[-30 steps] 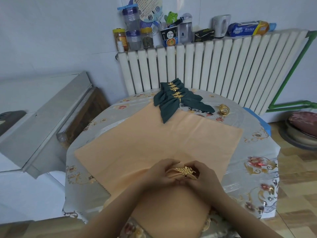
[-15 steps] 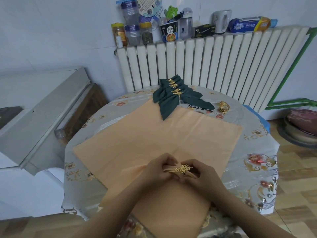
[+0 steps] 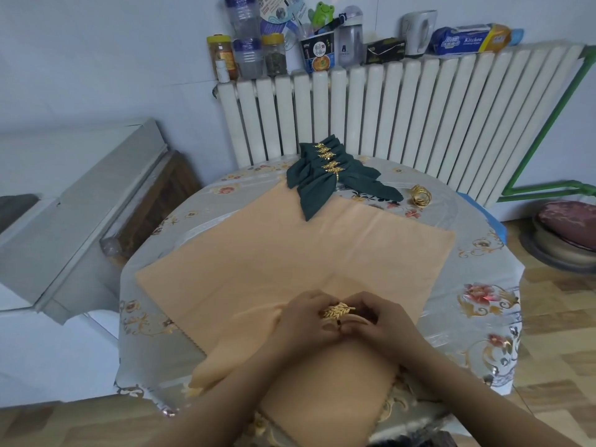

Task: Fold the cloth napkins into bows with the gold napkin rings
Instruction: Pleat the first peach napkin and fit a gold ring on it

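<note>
An orange cloth napkin (image 3: 290, 262) lies spread over the round table, its near part bunched under my hands. My left hand (image 3: 304, 321) and my right hand (image 3: 377, 321) meet at the near middle, both curled round a gold leaf napkin ring (image 3: 338, 311) with gathered orange cloth in it. At the far edge lies a pile of dark green napkins (image 3: 329, 179), folded into bows, each with a gold ring. A spare gold ring (image 3: 421, 195) sits to their right.
The table (image 3: 477, 301) has a floral plastic cover. A white radiator (image 3: 403, 108) stands behind it, with jars, bottles and boxes on top. A grey cabinet (image 3: 74, 221) is at the left. A cushioned stool (image 3: 571, 233) stands on the wooden floor at the right.
The hands stay together on the ring and have turned it slightly; the orange cloth under them is more gathered. The camera has tilted a little.
</note>
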